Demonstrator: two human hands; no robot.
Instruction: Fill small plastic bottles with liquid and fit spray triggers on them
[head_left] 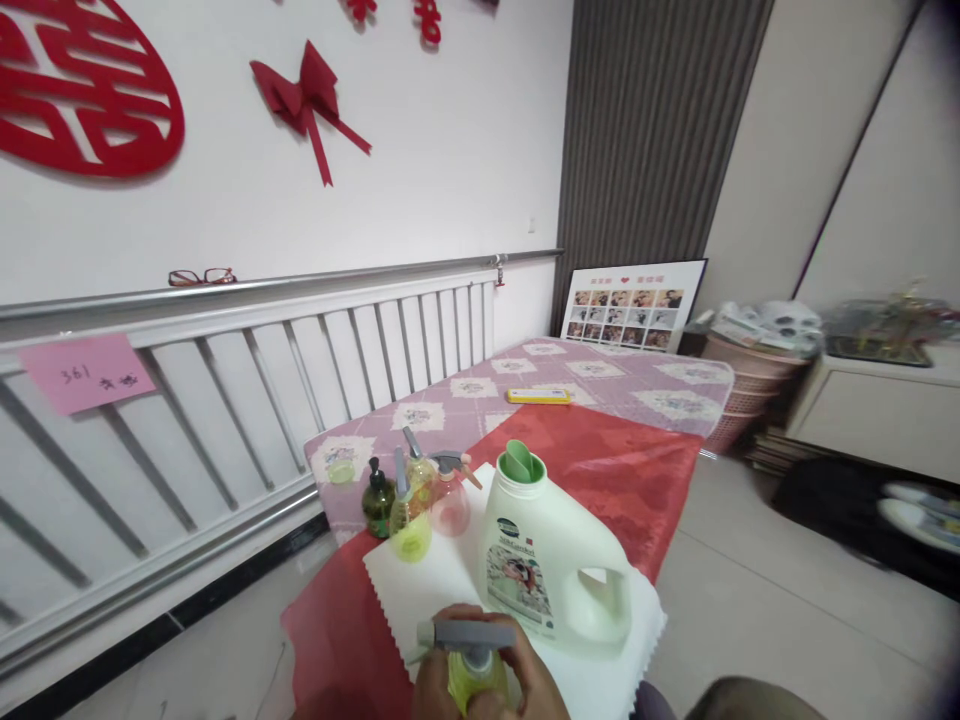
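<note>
At the bottom edge both my hands grip a small yellow-green spray bottle point(474, 678) with a grey trigger head. My left hand point(431, 692) wraps its left side and my right hand point(537, 680) curls round its right side, fingers closed. Just beyond stands a large pale green detergent jug point(555, 575), its green spout uncapped, on a white cloth point(416, 595). Behind the cloth stand a dark green pump bottle point(379, 502), another yellow-green spray bottle point(409, 528) and a pink spray bottle point(451, 505).
A red cloth point(622, 470) covers the near part of the surface, over a pink patterned cover point(600, 375) bearing a yellow flat object point(538, 396). A white slatted rail point(225, 400) runs along the left. Baskets and a photo board point(630, 305) stand at the far end.
</note>
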